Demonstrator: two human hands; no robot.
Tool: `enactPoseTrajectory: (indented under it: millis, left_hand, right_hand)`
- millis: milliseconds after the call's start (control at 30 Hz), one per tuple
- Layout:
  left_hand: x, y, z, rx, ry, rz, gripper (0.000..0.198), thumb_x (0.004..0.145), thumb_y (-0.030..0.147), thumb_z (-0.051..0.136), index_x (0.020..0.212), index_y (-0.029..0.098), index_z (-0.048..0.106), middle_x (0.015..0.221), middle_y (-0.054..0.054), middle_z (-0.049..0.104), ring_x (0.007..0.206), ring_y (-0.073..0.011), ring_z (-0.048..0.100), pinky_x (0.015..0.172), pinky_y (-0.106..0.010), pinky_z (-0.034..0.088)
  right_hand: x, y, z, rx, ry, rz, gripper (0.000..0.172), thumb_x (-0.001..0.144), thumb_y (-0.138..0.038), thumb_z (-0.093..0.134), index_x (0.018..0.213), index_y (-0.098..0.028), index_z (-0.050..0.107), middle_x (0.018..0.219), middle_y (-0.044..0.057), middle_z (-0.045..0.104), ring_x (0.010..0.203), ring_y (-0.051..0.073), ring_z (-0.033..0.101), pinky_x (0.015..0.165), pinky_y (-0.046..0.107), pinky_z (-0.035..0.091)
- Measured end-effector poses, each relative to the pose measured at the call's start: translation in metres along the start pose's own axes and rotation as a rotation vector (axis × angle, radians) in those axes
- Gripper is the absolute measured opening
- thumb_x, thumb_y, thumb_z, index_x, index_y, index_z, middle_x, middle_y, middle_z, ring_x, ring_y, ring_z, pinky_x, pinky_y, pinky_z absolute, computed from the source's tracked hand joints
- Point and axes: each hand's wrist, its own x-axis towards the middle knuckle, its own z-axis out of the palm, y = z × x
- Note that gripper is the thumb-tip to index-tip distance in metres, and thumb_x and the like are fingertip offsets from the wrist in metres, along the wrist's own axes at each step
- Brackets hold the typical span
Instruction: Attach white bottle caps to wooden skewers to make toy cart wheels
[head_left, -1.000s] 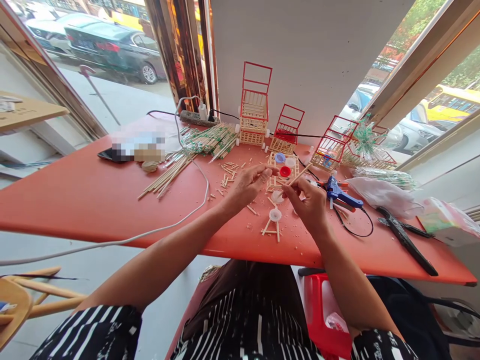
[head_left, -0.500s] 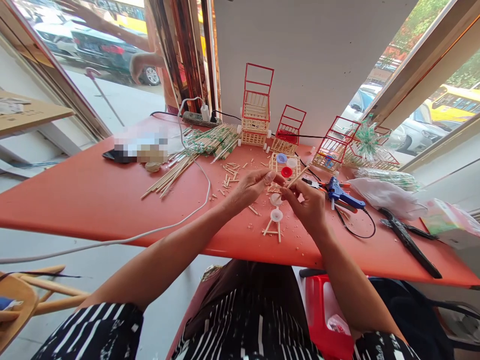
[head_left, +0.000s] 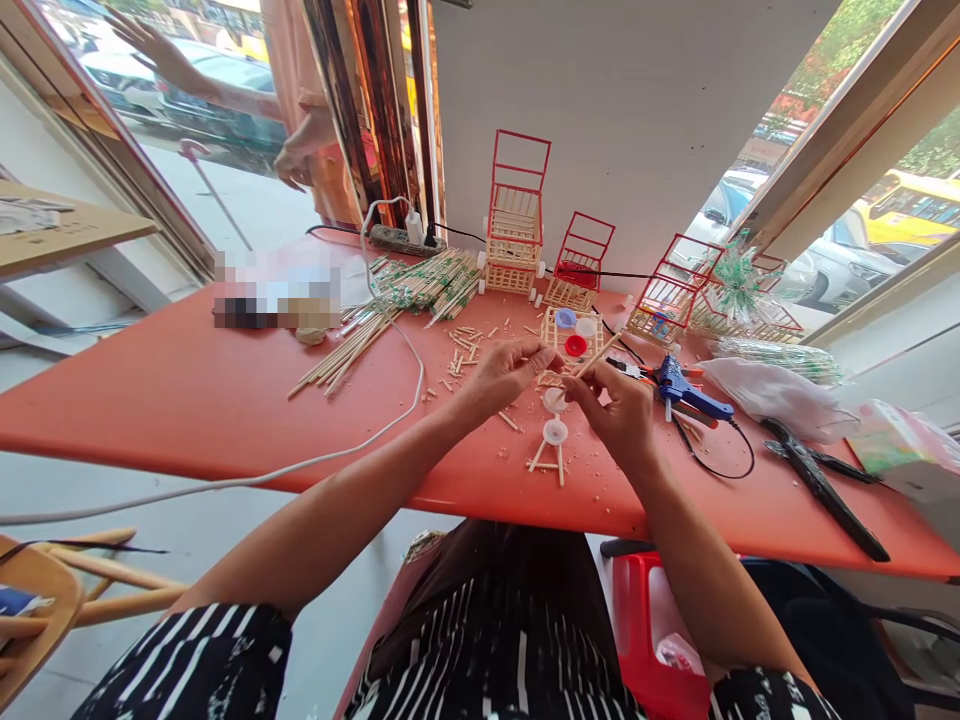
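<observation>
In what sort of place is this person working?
Probably a small craft workspace facing a street: a blue hot-glue gun and a wheeled stick-built model cart are on the orange-red table, and cars show outside.

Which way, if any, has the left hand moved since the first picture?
Yes, slightly: the left hand, earlier reaching level with the red cup, now reaches lower in the picture.

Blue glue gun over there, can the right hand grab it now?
Probably yes: the blue glue gun lies close beside the right hand, and nothing tall stands between them. The hand pinches a thin stick, though.
</observation>
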Motion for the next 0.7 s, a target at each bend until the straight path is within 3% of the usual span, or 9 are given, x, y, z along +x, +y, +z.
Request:
enactPoseTrajectory:
  millis: [267,467,700]
  left_hand:
    - [0.000,-0.002,0.003,0.053,-0.124,-0.021,0.063,0.094,0.068,0.049,0.098,0.013,0.078,0.095,-0.009,0.078,0.087,-0.0210,0.069,0.077,-0.028,0.051]
    - [-0.001,0.002,-0.003,0.001,-0.183,-0.061,0.058,0.091,0.065,0.059,0.111,0.013,0.077,0.107,-0.009,0.078,0.097,-0.0219,0.071,0.082,-0.028,0.051]
    - [0.003,-0.002,-0.010,0.029,-0.226,-0.065,0.057,0.088,0.062,0.064,0.114,0.013,0.076,0.107,-0.011,0.077,0.093,-0.0211,0.069,0.082,-0.030,0.051]
  right_hand:
    - [0.000,0.003,-0.002,-0.067,0.024,0.025,0.031,0.097,-0.045,0.064,0.076,-0.023,0.067,0.067,-0.001,0.072,0.057,0.013,0.054,0.061,0.026,0.043]
    - [0.000,0.005,-0.003,-0.075,0.044,0.008,0.033,0.098,-0.047,0.063,0.076,-0.023,0.067,0.066,-0.001,0.072,0.057,0.013,0.054,0.061,0.026,0.043]
    - [0.000,0.004,-0.004,-0.067,0.057,0.014,0.029,0.098,-0.041,0.064,0.075,-0.023,0.066,0.066,-0.002,0.071,0.056,0.012,0.056,0.060,0.026,0.043]
